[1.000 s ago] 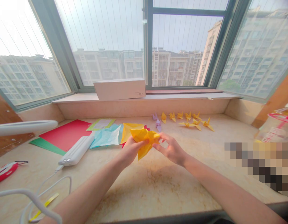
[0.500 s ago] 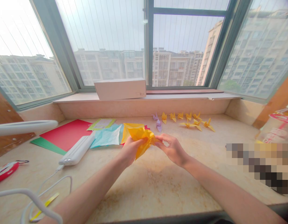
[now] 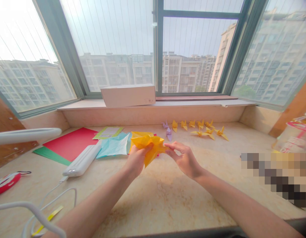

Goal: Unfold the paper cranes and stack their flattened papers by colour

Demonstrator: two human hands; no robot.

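Above the middle of the stone-patterned counter I hold a partly folded yellow paper (image 3: pixel 154 150), its flaps spread and creased. My left hand (image 3: pixel 136 162) grips it from the left, thumb lying over the folds. At the paper's right tip, the thumb and index finger of my right hand (image 3: pixel 184 157) pinch a small point of it. Just behind the paper lie crumpled light blue sheets (image 3: pixel 114 145). Farther back stand several small yellow paper cranes (image 3: pixel 200 132) and two purple paper cranes (image 3: pixel 169 134).
Red paper (image 3: pixel 72 142) and green paper (image 3: pixel 51 155) lie at the left, beside a white power bank (image 3: pixel 82 160) with a cable (image 3: pixel 75 195). A white box (image 3: pixel 128 96) rests on the window ledge. At the right stands a clear plastic cup (image 3: pixel 295 135).
The yellow paper has turned slightly in my left hand, its flaps opening flatter. My right fingers remain at its right tip, a touch farther right.
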